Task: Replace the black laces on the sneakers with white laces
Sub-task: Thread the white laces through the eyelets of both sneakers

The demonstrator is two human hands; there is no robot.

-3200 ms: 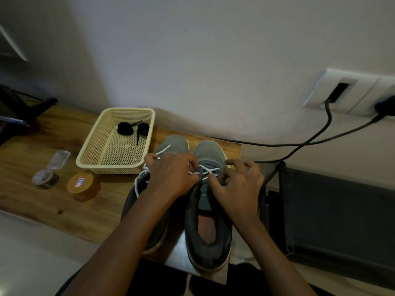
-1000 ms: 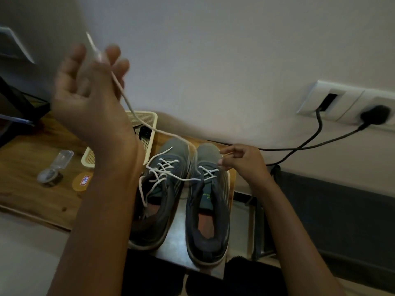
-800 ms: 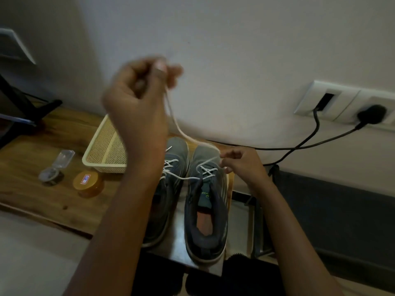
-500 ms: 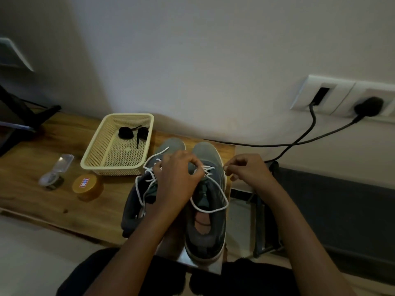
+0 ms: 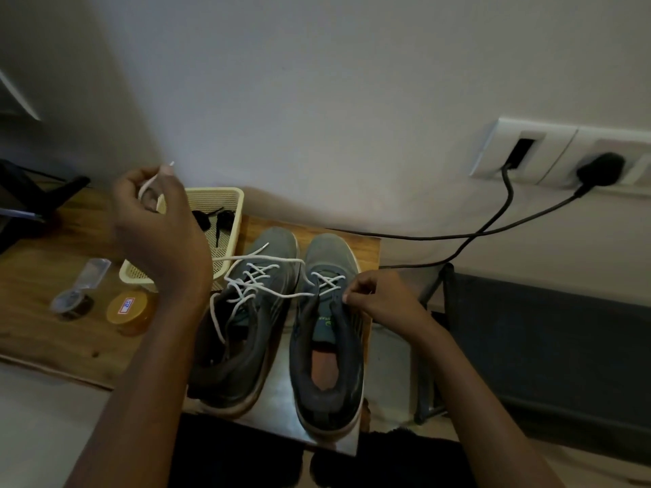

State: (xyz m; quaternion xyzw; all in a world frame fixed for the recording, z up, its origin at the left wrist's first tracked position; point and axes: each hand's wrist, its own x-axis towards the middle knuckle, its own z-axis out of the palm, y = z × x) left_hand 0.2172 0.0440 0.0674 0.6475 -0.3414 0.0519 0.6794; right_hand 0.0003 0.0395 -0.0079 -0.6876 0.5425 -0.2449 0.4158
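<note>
White lace (image 5: 260,257) partway up the right sneaker (image 5: 327,350).
Head view: our left hand (image 5: 158,230) lifts the lace end, fingers curled round it; our right hand (image 5: 382,299) pinches that sneaker's eyelet edge. We judge the left sneaker (image 5: 243,350) laced but untied, black laces (image 5: 211,220) binned in the basket (image 5: 234,199); upper eyelets remain.

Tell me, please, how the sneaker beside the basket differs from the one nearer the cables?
The basket-side sneaker is laced over more rows, its ends lying loose; the cable-side sneaker has only a few crossings near the toe. The cable-side sneaker's white lace runs to the raised left hand, the right hand pinching at its eyelets; no hand holds the basket-side sneaker's lace. Both are grey, toes toward the wall.
</note>
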